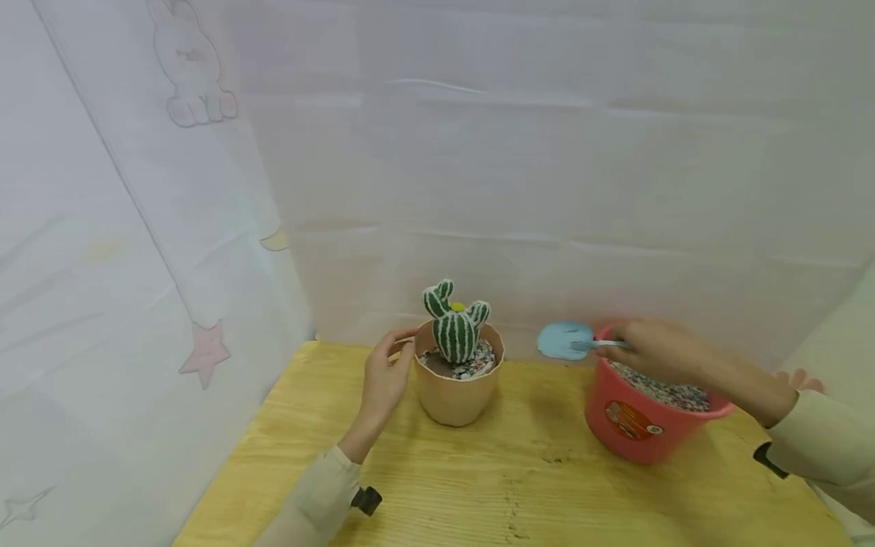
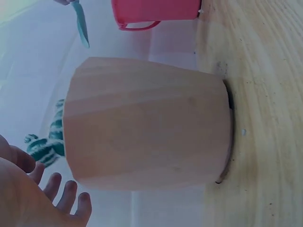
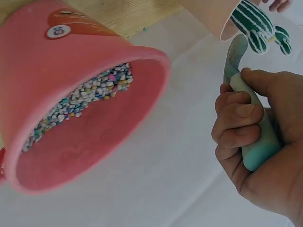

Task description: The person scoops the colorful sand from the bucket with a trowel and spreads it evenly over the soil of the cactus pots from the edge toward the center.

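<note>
The left hand [image 2: 42,201], fingers parted, is just beside the rim of a beige pot [image 2: 147,127] standing near the far edge of the wooden surface [image 2: 265,161]. A striped cactus [image 2: 45,150] rises past the rim. Farther along that edge are a red bucket [image 2: 158,9] and, raised, a blue scoop [image 2: 81,26].

Pink star [image 1: 206,351] below outlined bunny [image 1: 191,72]

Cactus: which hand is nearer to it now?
Left. The left hand is at the left rim of the pot that the cactus stands in; the right hand is farther off to the right, above the bucket, holding the shovel.
</note>
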### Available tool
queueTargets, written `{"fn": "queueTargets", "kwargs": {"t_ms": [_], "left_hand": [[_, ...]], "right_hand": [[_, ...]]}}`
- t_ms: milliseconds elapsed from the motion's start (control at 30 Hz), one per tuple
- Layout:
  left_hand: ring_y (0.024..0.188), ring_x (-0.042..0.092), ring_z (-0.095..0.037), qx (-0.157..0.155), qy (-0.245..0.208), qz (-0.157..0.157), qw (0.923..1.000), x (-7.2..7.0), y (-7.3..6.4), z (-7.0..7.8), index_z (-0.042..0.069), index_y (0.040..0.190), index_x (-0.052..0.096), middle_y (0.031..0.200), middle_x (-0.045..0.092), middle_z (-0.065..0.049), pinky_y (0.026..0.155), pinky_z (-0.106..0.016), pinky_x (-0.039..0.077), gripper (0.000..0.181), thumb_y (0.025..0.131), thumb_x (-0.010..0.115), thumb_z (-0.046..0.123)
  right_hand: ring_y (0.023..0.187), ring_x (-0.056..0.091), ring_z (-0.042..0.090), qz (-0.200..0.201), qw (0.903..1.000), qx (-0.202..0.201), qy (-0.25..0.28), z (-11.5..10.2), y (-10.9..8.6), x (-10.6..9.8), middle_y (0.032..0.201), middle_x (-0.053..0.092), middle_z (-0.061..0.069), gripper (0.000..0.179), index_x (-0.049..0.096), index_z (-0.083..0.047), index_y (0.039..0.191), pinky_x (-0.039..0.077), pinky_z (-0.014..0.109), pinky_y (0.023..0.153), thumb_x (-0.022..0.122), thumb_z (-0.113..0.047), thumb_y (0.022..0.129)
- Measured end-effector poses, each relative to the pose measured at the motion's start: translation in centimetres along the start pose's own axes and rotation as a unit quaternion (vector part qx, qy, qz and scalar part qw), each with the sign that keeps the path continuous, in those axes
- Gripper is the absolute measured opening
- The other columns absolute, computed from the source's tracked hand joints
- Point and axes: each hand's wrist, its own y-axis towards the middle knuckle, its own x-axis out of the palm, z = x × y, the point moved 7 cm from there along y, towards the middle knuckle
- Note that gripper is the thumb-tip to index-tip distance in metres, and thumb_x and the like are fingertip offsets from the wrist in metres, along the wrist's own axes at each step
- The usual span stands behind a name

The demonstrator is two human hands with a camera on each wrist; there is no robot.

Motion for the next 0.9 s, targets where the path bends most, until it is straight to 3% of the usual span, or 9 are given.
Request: {"fn": "queueTargets", "kwargs": {"t_ms": [67, 200, 333, 533, 567, 733, 900], "left_hand": [[0.117, 0.060, -0.031, 0.023, -0.006, 0.002, 0.9997, 0.0, 0.0, 0.9, 0.007, 0.127, 0.068, 0.128, 0.065, -0.012, 0.093, -0.053, 0.049, 0.025, 0.106, 0.056, 0.010], [0.113, 0.061, -0.041, 0.050, -0.021, -0.003, 0.9985, 0.5, -0.3, 3.7, -0.003, 0.123, 0.068, 0.121, 0.066, -0.023, 0.093, -0.056, 0.047, 0.023, 0.104, 0.055, 0.001], [0.112, 0.062, -0.038, 0.056, -0.029, -0.027, 0.9977, 1.5, -1.1, 7.0, -0.008, 0.120, 0.067, 0.121, 0.067, -0.022, 0.092, -0.048, 0.050, 0.022, 0.103, 0.055, -0.003], [0.114, 0.063, -0.027, 0.064, -0.062, -0.077, 0.9931, 4.2, -0.9, 6.3, 0.002, 0.121, 0.070, 0.118, 0.069, -0.012, 0.091, -0.035, 0.051, 0.021, 0.105, 0.057, 0.006], [0.110, 0.064, -0.027, 0.071, -0.064, -0.085, 0.9919, 4.8, -0.8, 6.2, 0.004, 0.121, 0.070, 0.117, 0.069, -0.010, 0.089, -0.034, 0.052, 0.021, 0.105, 0.057, 0.008], [0.108, 0.065, -0.022, 0.102, -0.047, -0.137, 0.9841, 8.3, -0.9, 8.4, 0.011, 0.123, 0.070, 0.117, 0.070, -0.004, 0.085, -0.035, 0.053, 0.022, 0.106, 0.056, 0.012], [0.108, 0.063, -0.014, 0.095, -0.008, -0.208, 0.9734, 12.1, -2.0, 9.2, 0.018, 0.129, 0.067, 0.121, 0.068, 0.000, 0.087, -0.039, 0.052, 0.026, 0.107, 0.054, 0.016]], "right_hand": [[0.059, 0.048, 0.008, 0.003, 0.9998, 0.015, 0.013, 0.4, -0.6, 0.0, 0.073, 0.056, -0.009, 0.029, 0.071, -0.008, 0.100, 0.041, 0.031, 0.057, 0.057, -0.033, 0.106], [0.054, 0.044, 0.012, -0.005, 0.9954, 0.058, 0.077, 1.4, -1.9, 0.0, 0.067, 0.050, -0.003, 0.019, 0.065, -0.009, 0.095, 0.040, 0.033, 0.054, 0.056, -0.024, 0.104], [0.053, 0.043, 0.013, -0.018, 0.9850, 0.076, 0.154, 2.5, -3.0, 0.2, 0.069, 0.051, 0.000, 0.023, 0.065, -0.002, 0.113, 0.041, 0.032, 0.052, 0.053, -0.021, 0.106], [0.053, 0.042, 0.015, -0.031, 0.9697, 0.079, 0.229, 3.6, -4.2, -0.3, 0.066, 0.050, 0.005, 0.034, 0.055, 0.007, 0.127, 0.041, 0.032, 0.052, 0.049, -0.021, 0.109], [0.052, 0.042, 0.015, -0.029, 0.9686, 0.080, 0.234, 3.8, -4.3, -0.4, 0.065, 0.049, 0.005, 0.035, 0.054, 0.007, 0.128, 0.041, 0.032, 0.052, 0.050, -0.022, 0.109], [0.050, 0.042, 0.014, -0.010, 0.9730, 0.087, 0.214, 5.4, -5.4, -0.5, 0.061, 0.048, 0.004, 0.041, 0.051, 0.009, 0.135, 0.041, 0.032, 0.051, 0.050, -0.023, 0.109], [0.057, 0.048, 0.015, 0.021, 0.9846, 0.087, 0.150, 6.8, -6.2, -0.2, 0.072, 0.054, 0.002, 0.037, 0.055, 0.009, 0.130, 0.045, 0.034, 0.058, 0.051, -0.021, 0.109]]}}
